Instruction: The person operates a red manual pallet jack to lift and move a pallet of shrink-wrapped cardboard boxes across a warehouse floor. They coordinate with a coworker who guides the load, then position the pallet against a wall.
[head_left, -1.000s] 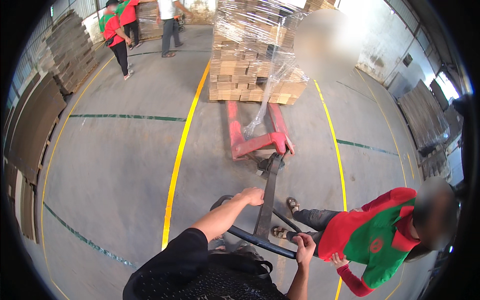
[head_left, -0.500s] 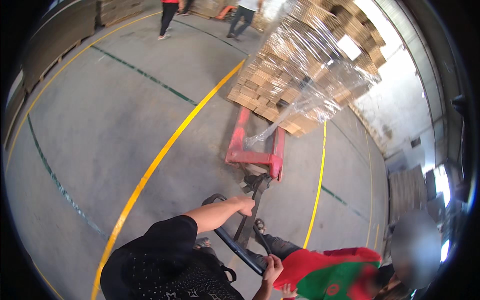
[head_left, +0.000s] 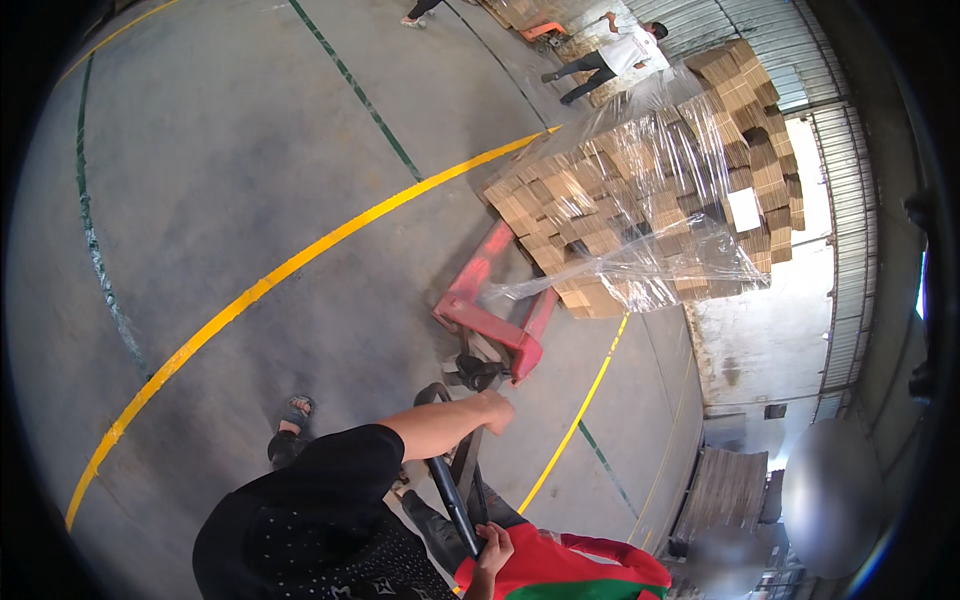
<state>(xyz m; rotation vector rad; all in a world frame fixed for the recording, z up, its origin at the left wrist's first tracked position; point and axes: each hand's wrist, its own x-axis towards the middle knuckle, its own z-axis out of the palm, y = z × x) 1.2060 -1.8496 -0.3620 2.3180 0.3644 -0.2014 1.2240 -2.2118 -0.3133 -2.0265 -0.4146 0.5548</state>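
Note:
In front of me is a red hand pallet jack [head_left: 480, 315] with a black looped handle [head_left: 452, 500]. My right hand [head_left: 493, 548] is closed round the handle's near end. My left arm, in a black sleeve, reaches across the loop. My left hand [head_left: 490, 409] is curled over the shaft; its fingers are partly hidden, and what they hold does not show. The jack's forks run under a tall stack of flat brown cardboard [head_left: 610, 195], loosely covered in clear stretch film [head_left: 690, 250] with a loose tail hanging toward the jack.
A co-worker in a red and green top [head_left: 570, 570] stands close at my right. Beyond the stack walks a person in a white shirt [head_left: 628, 50]. A yellow floor line [head_left: 300, 258] curves along the left. More stacked cardboard [head_left: 722, 490] stands by the right wall.
My view has turned, so the jack and stack appear tilted further over. A foot in a sandal now shows left of my arm. My hands stay at the handle.

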